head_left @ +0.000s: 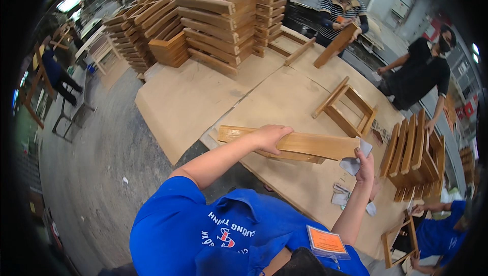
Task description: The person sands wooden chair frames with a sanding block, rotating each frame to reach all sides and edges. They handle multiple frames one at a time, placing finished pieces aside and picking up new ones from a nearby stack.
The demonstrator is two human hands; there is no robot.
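Observation:
A varnished wooden frame piece (pixel 320 145) is held on edge above the paper-covered table (pixel 284 98), its long flat side facing up toward me. My left hand (pixel 272 138) grips it left of the middle, thumb on the near side and fingers over the top edge. At the right end my right hand (pixel 365 167) has its fingers closed on a pale grey sheet that looks like sandpaper (pixel 349 166), pressed against the wood's end. More small grey and white pieces (pixel 340 195) lie on the table just below that hand.
Tall stacks of wooden frames (pixel 211 27) stand at the far left of the table. Another frame (pixel 348 108) lies beyond my piece, and a frame stack (pixel 414 154) stands at the right. Co-workers are at the far side and right, one holding a wooden piece (pixel 335 45).

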